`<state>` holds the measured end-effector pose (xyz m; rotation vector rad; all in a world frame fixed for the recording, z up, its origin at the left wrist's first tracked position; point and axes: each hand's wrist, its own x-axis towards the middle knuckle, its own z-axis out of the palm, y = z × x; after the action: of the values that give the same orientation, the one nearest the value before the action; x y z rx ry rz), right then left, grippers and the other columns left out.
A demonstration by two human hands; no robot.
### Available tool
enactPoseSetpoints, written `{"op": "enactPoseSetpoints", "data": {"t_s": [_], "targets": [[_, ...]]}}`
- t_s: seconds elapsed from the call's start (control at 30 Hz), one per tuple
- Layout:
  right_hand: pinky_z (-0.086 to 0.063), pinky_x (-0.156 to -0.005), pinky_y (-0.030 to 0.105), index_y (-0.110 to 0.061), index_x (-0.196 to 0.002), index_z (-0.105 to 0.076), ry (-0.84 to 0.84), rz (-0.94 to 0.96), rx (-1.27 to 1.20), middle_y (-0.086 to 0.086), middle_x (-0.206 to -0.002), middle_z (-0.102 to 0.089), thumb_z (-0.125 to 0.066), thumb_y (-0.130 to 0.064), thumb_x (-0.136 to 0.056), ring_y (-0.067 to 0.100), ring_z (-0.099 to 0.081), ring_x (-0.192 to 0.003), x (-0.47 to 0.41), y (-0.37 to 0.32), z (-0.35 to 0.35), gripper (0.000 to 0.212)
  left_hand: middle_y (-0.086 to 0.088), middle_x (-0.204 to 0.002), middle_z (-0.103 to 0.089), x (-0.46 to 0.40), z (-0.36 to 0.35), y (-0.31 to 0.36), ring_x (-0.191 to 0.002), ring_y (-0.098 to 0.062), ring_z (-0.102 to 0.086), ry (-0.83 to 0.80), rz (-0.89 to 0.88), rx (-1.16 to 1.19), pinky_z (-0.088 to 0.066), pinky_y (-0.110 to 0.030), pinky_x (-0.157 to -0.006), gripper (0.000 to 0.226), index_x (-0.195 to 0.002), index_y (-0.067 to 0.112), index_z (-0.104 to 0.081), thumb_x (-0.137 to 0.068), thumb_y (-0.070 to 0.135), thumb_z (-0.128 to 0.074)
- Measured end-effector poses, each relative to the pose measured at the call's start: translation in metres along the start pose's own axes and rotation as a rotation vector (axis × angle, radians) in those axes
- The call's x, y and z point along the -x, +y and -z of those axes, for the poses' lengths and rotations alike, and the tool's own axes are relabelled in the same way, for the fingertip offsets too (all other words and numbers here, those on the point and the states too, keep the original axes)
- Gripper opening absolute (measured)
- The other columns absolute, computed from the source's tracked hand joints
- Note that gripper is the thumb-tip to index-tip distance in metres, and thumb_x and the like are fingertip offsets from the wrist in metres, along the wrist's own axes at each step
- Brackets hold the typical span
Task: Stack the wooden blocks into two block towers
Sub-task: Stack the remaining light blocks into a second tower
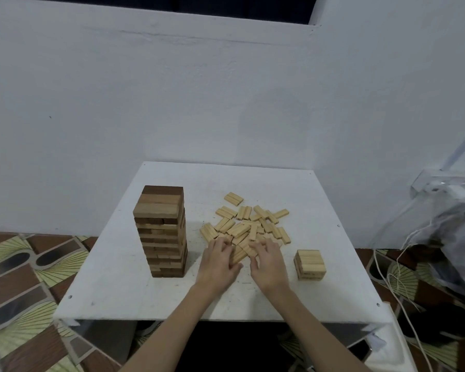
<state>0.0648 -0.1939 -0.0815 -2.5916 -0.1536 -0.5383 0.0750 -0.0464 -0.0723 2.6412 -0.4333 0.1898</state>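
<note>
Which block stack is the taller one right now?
The dark-and-light tower at table left, many layers high. The pale stack at right, beside the right hand, is only a few layers.

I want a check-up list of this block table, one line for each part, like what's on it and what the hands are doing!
Surface: white table, speckled with small crumbs or marks.
Job's things: tall tower of darker blocks stands on the left; short tower of light blocks stands on the right; loose pile of light blocks lies between them.
Clutter: nothing seen on the table besides the blocks.
Grips: left hand and right hand both reach into the near edge of the pile, fingers curled on blocks.
Cables: white cables trail down to the floor at right.
Surroundings: white wall, patterned floor, wall socket.
</note>
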Motion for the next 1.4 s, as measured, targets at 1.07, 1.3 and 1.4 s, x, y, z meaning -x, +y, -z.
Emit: {"op": "enactPoseSetpoints", "data": {"t_s": [1.07, 1.3, 1.4], "targets": [[-0.042, -0.076, 0.019, -0.035, -0.115, -0.044, -0.441, -0.273, -0.408, -0.015, -0.107, -0.048, -0.078, -0.008, -0.072, 0.009, -0.051, -0.094, 0.006, 0.005, 0.040, 0.061, 0.004, -0.133, -0.044, -0.003, 0.030, 0.013, -0.115, -0.014, -0.043, -0.350, 0.208, 0.473, -0.039, -0.025, -0.095, 0.093, -0.136, 0.017, -0.038, -0.059, 0.026, -0.089], [-0.041, -0.066, 0.013, -0.032, -0.119, -0.046, -0.493, -0.280, -0.435, -0.003, -0.104, -0.053, -0.077, 0.000, -0.070, 0.011, -0.050, -0.088, -0.003, 0.005, 0.044, 0.066, 0.002, -0.119, -0.050, -0.007, 0.028, 0.012, -0.096, -0.011, -0.048, -0.364, 0.165, 0.488, -0.039, -0.017, -0.076, 0.087, -0.135, 0.015, -0.038, -0.062, 0.008, -0.085], [-0.041, -0.064, 0.012, -0.028, -0.123, -0.048, -0.498, -0.270, -0.425, -0.003, -0.105, -0.053, -0.079, -0.002, -0.069, 0.009, -0.050, -0.086, -0.003, 0.006, 0.045, 0.068, 0.002, -0.116, -0.051, -0.008, 0.026, 0.011, -0.094, -0.011, -0.050, -0.353, 0.136, 0.479, -0.040, -0.015, -0.073, 0.084, -0.132, 0.014, -0.040, -0.062, 0.008, -0.085]]}}
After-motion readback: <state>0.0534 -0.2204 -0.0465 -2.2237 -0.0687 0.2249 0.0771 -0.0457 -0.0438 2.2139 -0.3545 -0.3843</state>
